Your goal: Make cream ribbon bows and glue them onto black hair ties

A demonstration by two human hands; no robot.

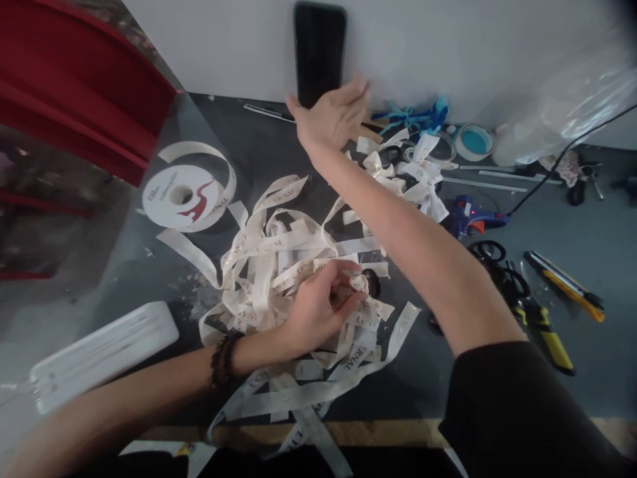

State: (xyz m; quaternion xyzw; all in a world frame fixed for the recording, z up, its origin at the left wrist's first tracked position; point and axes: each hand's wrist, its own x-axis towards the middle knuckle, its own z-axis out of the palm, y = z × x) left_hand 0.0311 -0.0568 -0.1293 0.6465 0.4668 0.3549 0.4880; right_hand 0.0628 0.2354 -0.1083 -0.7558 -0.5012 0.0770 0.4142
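Note:
My left hand (323,302) rests on a heap of cream printed ribbon (279,265) in the middle of the dark table (259,143). Its fingers are pinched on a small folded piece of that ribbon. My right hand (333,116) reaches far back across the table, fingers stretched out and empty, just in front of a black phone (319,50) that leans upright against the white wall. A ribbon spool (182,196) lies flat at the left of the heap.
Finished ribbon bows (418,172) lie behind the heap. A blue glue gun (470,216), black scissors (497,262), yellow-handled cutters (565,285), tape rolls (475,141) and a plastic bag (562,113) crowd the right side. A white flat case (99,352) lies front left.

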